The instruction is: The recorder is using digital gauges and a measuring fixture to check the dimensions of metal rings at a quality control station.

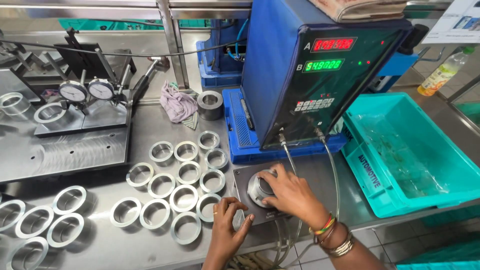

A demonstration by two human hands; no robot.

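My right hand (290, 192) is closed over a steel ring (260, 189) that sits on a dark square gauge plate (241, 176) at the bench's front edge. My left hand (227, 222) rests with curled fingers on the plate's front left corner, next to the nearest loose ring (207, 206). Two thin hoses (330, 165) run from the plate up to a tall blue gauge box (310, 70) with red and green number displays. Several more steel rings (186, 172) lie flat on the metal bench to the left.
A teal plastic crate (415, 150) lined with clear film stands at the right. Two dial gauges on a steel fixture (87, 90) stand at the back left. A crumpled cloth (177, 105) and a taller steel sleeve (210, 104) lie behind the rings. A bottle (442, 72) stands far right.
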